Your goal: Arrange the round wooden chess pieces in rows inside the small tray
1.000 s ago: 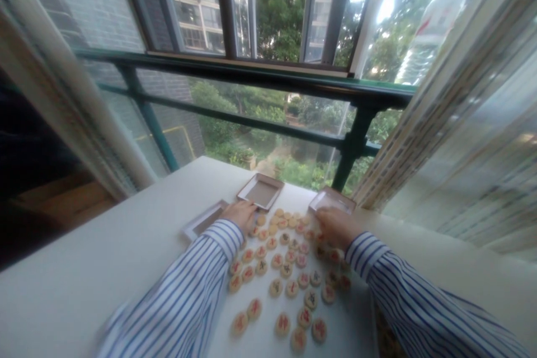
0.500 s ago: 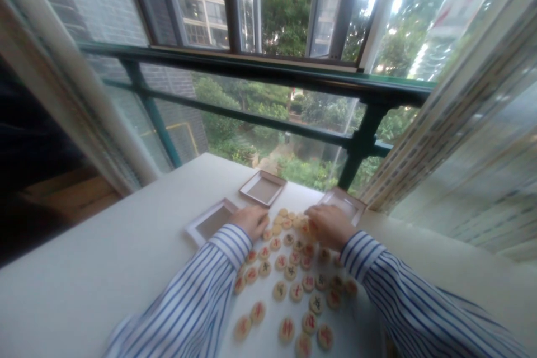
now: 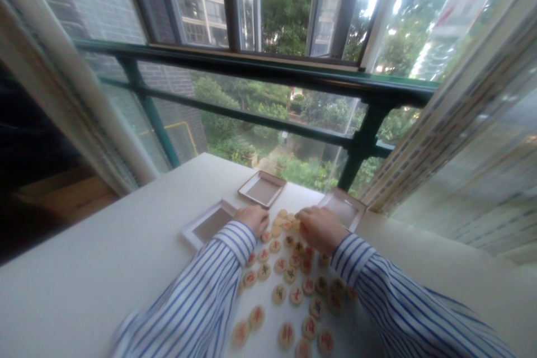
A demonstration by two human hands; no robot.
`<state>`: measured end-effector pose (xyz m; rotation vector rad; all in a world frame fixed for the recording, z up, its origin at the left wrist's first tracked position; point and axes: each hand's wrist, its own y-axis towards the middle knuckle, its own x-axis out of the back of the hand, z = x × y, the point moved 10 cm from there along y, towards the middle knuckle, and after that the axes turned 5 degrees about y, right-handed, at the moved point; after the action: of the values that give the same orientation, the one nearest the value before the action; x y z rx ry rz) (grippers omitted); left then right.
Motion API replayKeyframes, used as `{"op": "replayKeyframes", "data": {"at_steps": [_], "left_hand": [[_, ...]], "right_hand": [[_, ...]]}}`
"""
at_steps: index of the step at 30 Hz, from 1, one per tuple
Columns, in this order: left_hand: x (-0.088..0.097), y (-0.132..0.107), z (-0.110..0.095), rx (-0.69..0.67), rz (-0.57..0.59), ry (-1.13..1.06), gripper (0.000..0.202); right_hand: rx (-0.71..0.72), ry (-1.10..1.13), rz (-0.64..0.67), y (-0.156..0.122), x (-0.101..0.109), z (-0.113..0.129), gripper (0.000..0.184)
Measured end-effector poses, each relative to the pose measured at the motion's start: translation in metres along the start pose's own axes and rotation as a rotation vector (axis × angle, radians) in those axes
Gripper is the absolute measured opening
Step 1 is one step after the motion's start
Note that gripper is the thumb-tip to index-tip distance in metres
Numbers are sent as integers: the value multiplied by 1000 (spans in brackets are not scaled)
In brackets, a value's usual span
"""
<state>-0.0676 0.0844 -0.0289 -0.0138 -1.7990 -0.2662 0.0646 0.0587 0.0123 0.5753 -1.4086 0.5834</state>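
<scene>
Many round wooden xiangqi pieces (image 3: 296,296) lie scattered on the white table, some with red characters and some with dark ones. At the far end of the spread, a few pieces (image 3: 282,214) show plain faces. My left hand (image 3: 253,219) rests at the far left edge of the pieces, its fingers curled in and mostly hidden. Over the far right pieces, my right hand (image 3: 322,228) is bent with its fingertips down among them. Whatever lies under either hand's fingers is hidden.
A shallow open box part (image 3: 263,203) stands behind the pieces, another (image 3: 191,231) beside my left forearm, and a third (image 3: 356,213) behind my right hand. The table (image 3: 104,251) ends at a window with a green railing (image 3: 251,70). A plastic bottle (image 3: 455,19) stands upper right.
My right hand has shifted left over the far pieces, toward my left hand. My left hand has barely moved, slightly to the right.
</scene>
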Motion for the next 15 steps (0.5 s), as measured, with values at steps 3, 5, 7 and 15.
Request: {"op": "replayKeyframes", "data": {"at_steps": [3, 5, 7, 15], "left_hand": [[6, -3, 0, -13, -38, -100, 23], [12, -7, 2, -10, -71, -166, 29], [18, -10, 4, -6, -97, -217, 34], [21, -15, 26, 165, -153, -747, 37]], "right_hand": [[-9, 10, 1, 0, -2, -2, 28], [-14, 20, -1, 0, -2, -3, 30], [-15, 33, -6, 0, -1, -2, 31], [4, 75, -31, 2, 1, 4, 32]]}}
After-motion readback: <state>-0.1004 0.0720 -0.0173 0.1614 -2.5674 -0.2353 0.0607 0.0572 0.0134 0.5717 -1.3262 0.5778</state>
